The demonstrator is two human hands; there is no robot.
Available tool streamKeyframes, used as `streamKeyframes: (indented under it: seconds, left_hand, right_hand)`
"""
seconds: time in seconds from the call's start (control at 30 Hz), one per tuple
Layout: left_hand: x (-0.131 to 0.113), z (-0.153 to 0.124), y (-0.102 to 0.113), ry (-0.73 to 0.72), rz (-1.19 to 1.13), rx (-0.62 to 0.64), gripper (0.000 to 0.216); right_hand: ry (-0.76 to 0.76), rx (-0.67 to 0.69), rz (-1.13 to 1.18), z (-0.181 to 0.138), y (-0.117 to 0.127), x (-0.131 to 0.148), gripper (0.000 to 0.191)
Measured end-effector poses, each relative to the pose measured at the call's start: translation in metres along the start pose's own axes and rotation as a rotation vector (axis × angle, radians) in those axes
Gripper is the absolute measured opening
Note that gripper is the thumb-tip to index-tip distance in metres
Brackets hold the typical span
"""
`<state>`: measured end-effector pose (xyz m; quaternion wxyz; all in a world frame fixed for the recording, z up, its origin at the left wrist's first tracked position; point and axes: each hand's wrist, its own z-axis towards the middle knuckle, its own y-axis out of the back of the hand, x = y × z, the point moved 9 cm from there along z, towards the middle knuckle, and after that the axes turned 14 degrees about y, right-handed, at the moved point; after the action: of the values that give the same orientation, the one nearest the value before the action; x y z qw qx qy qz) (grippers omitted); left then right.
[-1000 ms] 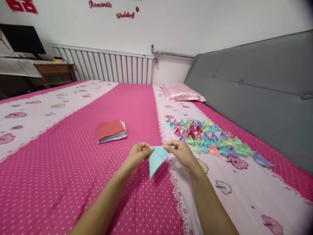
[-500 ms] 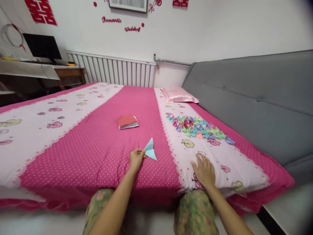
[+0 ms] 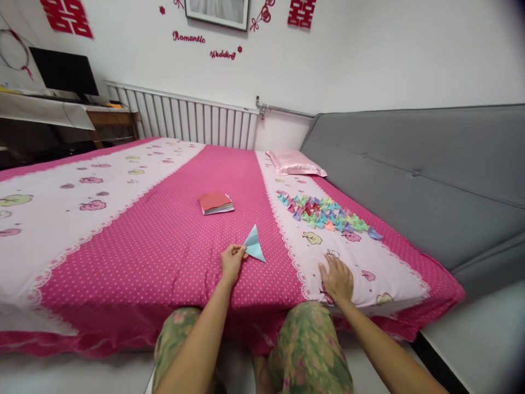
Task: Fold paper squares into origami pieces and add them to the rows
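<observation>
Between the thumb and fingers of my left hand [image 3: 233,262] is a light blue folded paper [image 3: 255,244], pinched at its left corner. The paper is triangular with a crease across it, and it is held at the bed's pink dotted strip. My right hand [image 3: 338,278] lies flat on the white patterned strip of the bedspread, fingers spread, with nothing in it. Beyond that hand sit many small folded paper pieces [image 3: 328,212] in several colours, grouped together. A stack of square paper [image 3: 216,202] with a red top sheet lies past my left hand.
The bed [image 3: 156,246] has a pink and white bedspread. A pink pillow [image 3: 296,162] rests near the grey padded headboard [image 3: 430,148] on the right. Behind the bed stands a white radiator [image 3: 184,114]. At the far left, a monitor [image 3: 63,72] stands on a desk [image 3: 110,117].
The blue paper has turned slightly in my left hand and now looks like a single triangle. My right hand stays on the bedspread. The camera view has shifted a little.
</observation>
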<state>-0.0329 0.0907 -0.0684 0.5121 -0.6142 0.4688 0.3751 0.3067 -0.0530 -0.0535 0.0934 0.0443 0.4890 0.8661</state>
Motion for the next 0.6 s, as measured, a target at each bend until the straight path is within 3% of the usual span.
streamKeyframes:
  seconds: [0.6]
  left_hand:
    - [0.003, -0.002, 0.001, 0.045, -0.065, 0.062, 0.024]
  right_hand:
    - [0.024, 0.073, -0.020, -0.006, -0.013, -0.002, 0.049]
